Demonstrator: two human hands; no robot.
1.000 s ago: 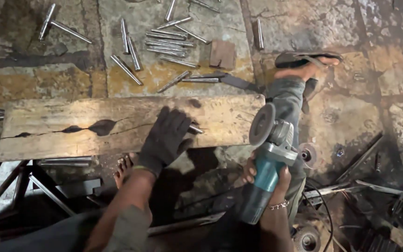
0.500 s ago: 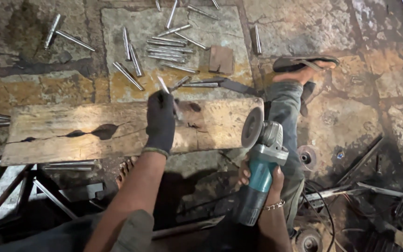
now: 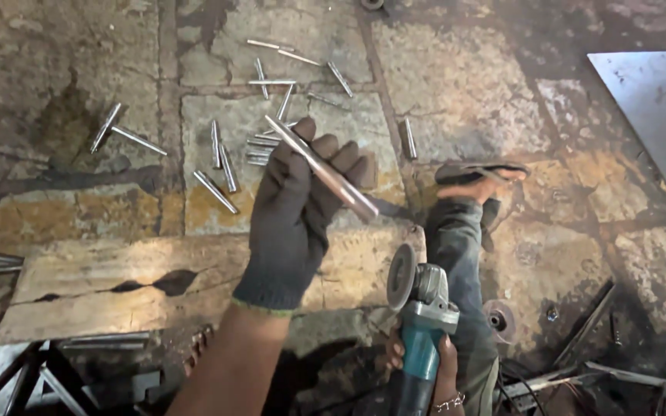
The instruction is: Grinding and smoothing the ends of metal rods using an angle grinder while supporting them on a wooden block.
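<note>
Above the stone floor [image 3: 502,100], a worn wooden plank [image 3: 117,285] lies across a metal stand. Over its far edge, the gloved left hand [image 3: 294,208] is closed around a short steel rod [image 3: 321,169], gripped mid-length and raised clear. It looks stiff, smooth and fairly light. The right hand [image 3: 433,370] wraps the teal angle grinder [image 3: 418,308] off the plank's right end. More cut rods [image 3: 221,166] litter the floor beyond.
</note>
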